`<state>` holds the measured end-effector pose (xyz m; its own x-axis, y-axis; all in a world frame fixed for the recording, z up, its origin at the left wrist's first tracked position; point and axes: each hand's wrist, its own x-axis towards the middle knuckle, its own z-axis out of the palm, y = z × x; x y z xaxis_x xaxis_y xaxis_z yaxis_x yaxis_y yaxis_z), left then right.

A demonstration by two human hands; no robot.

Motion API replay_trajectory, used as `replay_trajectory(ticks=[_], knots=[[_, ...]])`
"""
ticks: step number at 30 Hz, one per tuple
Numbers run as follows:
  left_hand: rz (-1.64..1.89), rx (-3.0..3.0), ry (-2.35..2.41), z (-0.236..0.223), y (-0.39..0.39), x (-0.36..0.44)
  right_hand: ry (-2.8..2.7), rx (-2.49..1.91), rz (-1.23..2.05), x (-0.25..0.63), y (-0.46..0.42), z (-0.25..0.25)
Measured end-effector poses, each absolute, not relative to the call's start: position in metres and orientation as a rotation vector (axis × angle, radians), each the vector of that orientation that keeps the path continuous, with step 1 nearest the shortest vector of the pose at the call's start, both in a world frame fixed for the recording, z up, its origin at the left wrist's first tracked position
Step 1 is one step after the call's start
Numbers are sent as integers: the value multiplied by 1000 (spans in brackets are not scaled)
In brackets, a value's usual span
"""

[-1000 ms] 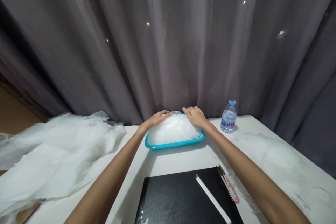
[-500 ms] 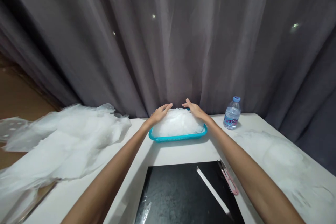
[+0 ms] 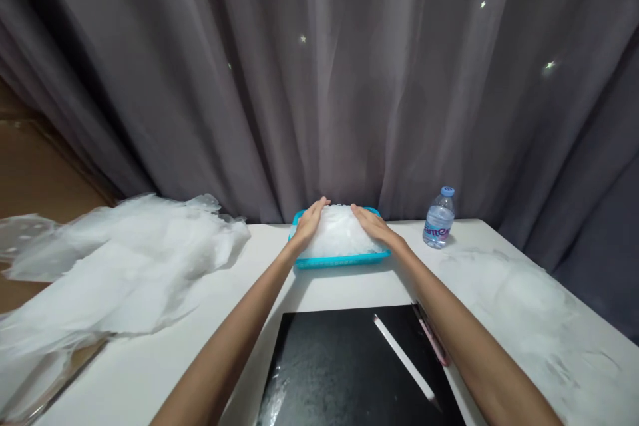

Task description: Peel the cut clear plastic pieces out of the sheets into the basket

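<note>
A blue plastic basket [image 3: 344, 259] stands at the back of the white table, heaped with a mound of soft, thin white sheets [image 3: 342, 233]. My left hand [image 3: 310, 223] lies along the left side of the mound, fingers stretched out and pointing away from me. Against the right side rests my right hand [image 3: 372, 223], its fingers also extended and flat. Both palms press the mound from opposite sides, inside the basket's rim. The fingers do not wrap round anything.
Nearer me lies a black board [image 3: 339, 366] bearing a white strip [image 3: 404, 358], with pink-handled thread snips [image 3: 433, 339] at its right edge. A water bottle [image 3: 439, 218] stands back right. Translucent white sheets [image 3: 124, 259] pile up left; a filmy heap [image 3: 529, 306] lies right.
My hands have slid from the mound's far top corners down to its sides and drawn closer together. The mound looks narrower. The camera view has shifted slightly.
</note>
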<state>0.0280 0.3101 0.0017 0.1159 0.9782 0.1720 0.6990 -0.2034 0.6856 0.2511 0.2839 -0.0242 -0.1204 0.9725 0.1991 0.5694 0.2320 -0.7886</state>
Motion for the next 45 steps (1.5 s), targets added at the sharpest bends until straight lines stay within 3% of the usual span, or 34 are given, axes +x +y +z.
replay_trajectory(ticks=[8, 20, 26, 33, 45], knots=[[1156, 1729, 1502, 17, 300, 0, -1708, -1379, 628, 253, 293, -31], [1279, 1502, 1347, -6, 301, 29, -1620, -1353, 631, 245, 302, -45], [1307, 1497, 1332, -5, 306, 6, -1595, -1397, 565, 244, 300, -45], [1231, 1626, 1412, -5, 309, -34, -1567, -1458, 525, 258, 296, -35], [976, 1923, 1322, -17, 334, -5, -1667, -1428, 598, 242, 291, -46]])
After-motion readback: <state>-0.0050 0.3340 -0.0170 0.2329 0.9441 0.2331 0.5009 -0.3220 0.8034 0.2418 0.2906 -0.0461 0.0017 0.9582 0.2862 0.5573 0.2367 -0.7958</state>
